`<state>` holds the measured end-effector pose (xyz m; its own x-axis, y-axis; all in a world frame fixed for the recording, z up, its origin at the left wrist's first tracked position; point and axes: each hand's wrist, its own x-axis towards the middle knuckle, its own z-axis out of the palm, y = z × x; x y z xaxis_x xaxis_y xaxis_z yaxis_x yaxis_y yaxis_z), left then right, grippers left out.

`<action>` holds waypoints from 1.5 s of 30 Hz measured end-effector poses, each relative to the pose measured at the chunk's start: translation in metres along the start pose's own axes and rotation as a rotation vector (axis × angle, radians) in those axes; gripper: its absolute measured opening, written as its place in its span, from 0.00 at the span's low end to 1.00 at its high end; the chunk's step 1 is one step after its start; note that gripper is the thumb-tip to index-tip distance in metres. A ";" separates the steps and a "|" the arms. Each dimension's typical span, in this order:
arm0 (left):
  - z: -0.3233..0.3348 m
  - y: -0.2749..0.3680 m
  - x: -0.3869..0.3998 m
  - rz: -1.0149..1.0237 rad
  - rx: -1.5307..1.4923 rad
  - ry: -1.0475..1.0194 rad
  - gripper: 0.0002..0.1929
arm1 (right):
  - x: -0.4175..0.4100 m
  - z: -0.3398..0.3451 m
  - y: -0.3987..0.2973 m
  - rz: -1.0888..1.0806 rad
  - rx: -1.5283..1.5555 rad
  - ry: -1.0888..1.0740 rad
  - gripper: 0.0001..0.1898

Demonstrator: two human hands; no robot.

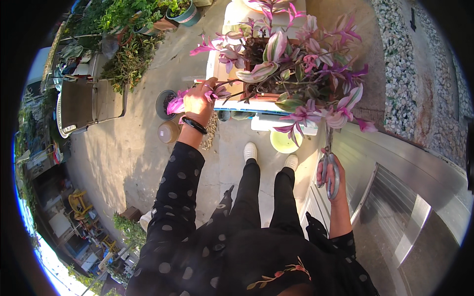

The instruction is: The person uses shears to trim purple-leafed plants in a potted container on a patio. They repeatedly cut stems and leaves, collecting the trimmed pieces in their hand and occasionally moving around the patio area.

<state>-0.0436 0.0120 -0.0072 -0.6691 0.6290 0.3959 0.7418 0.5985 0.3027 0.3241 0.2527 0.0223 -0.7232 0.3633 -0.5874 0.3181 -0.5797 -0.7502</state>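
A trailing plant with pink, green and white striped leaves grows from a rectangular brown planter on a white stand in front of me. My left hand, with a dark bangle at its wrist, grips a pink-leaved stem at the plant's left side. In my right hand is a pair of metal scissors, held by the handles with the blades pointing up toward the leaves at the planter's lower right. The blade tips are partly hidden by leaves.
Below the stand are a yellow-green basin, a grey pot and a lidded tub. A folding chair stands at left. At right are a metal-framed panel and a strip of white pebbles.
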 end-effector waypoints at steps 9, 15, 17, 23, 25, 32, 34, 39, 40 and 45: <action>0.004 0.004 0.016 0.004 0.070 0.082 0.10 | 0.007 0.007 0.002 0.017 -0.009 0.015 0.29; 0.004 0.020 0.032 0.082 0.031 0.125 0.12 | 0.006 0.011 0.005 0.029 -0.034 0.030 0.28; -0.002 0.019 0.034 0.095 -0.023 0.118 0.14 | 0.007 0.010 0.007 0.029 -0.020 0.043 0.28; -0.012 0.015 0.039 0.116 -0.022 0.123 0.17 | 0.007 0.006 0.016 -0.024 -0.095 0.070 0.32; -0.009 0.019 0.038 0.141 -0.068 0.148 0.16 | 0.007 0.006 0.017 0.014 0.005 0.057 0.28; -0.004 0.031 0.025 -0.036 -0.133 0.128 0.13 | 0.007 0.012 0.020 0.022 -0.009 0.062 0.28; -0.005 0.032 0.025 -0.052 -0.193 0.149 0.13 | 0.008 0.012 0.021 0.015 -0.032 0.064 0.29; 0.004 0.032 0.028 -0.021 -0.199 0.097 0.15 | 0.009 0.012 0.023 0.000 -0.061 0.053 0.31; 0.008 0.031 0.030 -0.014 -0.158 0.071 0.15 | 0.009 0.013 0.023 0.008 -0.056 0.053 0.31; 0.024 0.029 0.033 0.100 -0.183 0.095 0.14 | 0.007 0.014 0.024 -0.001 -0.041 0.038 0.28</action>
<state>-0.0457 0.0623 -0.0061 -0.5907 0.6263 0.5088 0.8061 0.4299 0.4067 0.3185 0.2312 0.0042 -0.6998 0.3915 -0.5975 0.3429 -0.5496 -0.7618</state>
